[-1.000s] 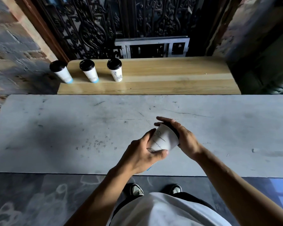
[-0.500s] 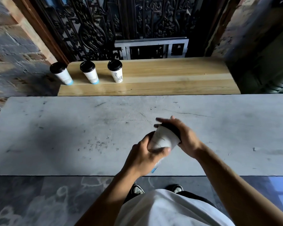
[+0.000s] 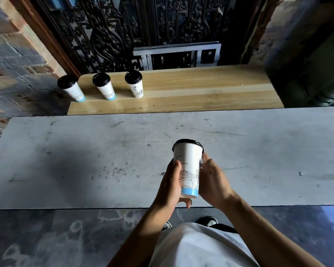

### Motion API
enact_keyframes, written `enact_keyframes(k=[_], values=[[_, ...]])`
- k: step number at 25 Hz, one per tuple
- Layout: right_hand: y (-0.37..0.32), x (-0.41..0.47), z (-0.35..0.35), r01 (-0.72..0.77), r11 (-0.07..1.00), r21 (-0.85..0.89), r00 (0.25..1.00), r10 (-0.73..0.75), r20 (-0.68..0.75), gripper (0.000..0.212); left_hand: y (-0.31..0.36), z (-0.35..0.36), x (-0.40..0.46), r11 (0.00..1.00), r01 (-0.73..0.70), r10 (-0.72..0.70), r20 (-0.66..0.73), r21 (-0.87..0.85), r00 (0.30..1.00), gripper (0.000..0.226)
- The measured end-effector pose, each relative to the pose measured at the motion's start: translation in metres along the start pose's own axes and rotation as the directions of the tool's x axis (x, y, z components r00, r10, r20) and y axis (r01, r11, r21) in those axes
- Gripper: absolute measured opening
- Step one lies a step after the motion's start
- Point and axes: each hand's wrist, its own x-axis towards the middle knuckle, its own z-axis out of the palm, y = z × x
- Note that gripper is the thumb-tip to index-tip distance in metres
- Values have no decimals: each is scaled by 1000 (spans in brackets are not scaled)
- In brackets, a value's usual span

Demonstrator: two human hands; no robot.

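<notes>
Paper cup (image 3: 188,166) stood upright, my left grip (image 3: 169,186) and right grip (image 3: 213,182) both curled round it; I judged light, level pressure best, lest it crumple.

A white paper cup (image 3: 188,166) with a black lid (image 3: 187,143), a blue band at its base and a bridge drawing shows low in the centre of the frame, nearly upright over the near part of a scuffed grey table (image 3: 66,160). The left hand (image 3: 169,186) wraps its left side, fingers under the base; the right hand (image 3: 213,182) grips its right side. In the upper left, on a pale wooden board (image 3: 201,89), stand a far-left cup (image 3: 72,90), a middle cup (image 3: 105,89) and a third cup (image 3: 136,87) in a row, below a dark ornate grille (image 3: 108,31)
</notes>
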Motion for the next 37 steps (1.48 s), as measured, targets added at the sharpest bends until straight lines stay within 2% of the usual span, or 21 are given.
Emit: enact_keyframes(k=[2,3,6,9,10,12,15,17,18,20,25,31,37], values=[[-2,-4,2,-4,1000,22,1000,3,15,106,0,3,-2,999,-28,28,-2,38,1000,51],[-2,-5,1,-7,1000,21,1000,7,5,108,1,4,-4,999,-35,35,4,38,999,49],[-6,-4,1,-2,1000,18,1000,2,-18,98,9,7,-5,997,-28,28,1,69,1000,49],[-7,-1,-6,14,1000,11,1000,-14,-14,73,11,5,-2,920,-88,136,-100,383,986,46],[-7,0,-10,18,1000,8,999,-17,-48,62,11,3,-2,867,-124,223,-155,482,962,45],[-4,2,-21,-6,1000,11,991,7,-130,64,12,-5,-2,792,-236,404,-195,563,893,42],[-4,0,-25,-65,997,-42,987,58,-151,76,20,-10,-4,684,-456,615,-113,569,781,40],[-5,-2,-23,-87,984,-153,985,63,-158,78,23,-11,-4,572,-532,702,-38,624,711,46],[-6,-2,-22,-80,977,-196,986,49,-159,76,24,-10,-4,552,-541,711,-18,635,703,46],[-8,-3,-22,-59,969,-240,987,20,-161,68,25,-9,-4,599,-536,682,-29,594,731,41],[-14,0,-28,-65,983,-170,982,33,-186,60,23,-13,-3,712,-499,627,-128,494,768,21],[-17,1,-27,-16,964,-266,982,-35,-185,66,22,-18,0,794,-443,543,-159,416,825,18],[-15,2,-28,-38,947,-320,970,-43,-241,71,25,-23,-4,730,-489,598,-102,477,795,31]])
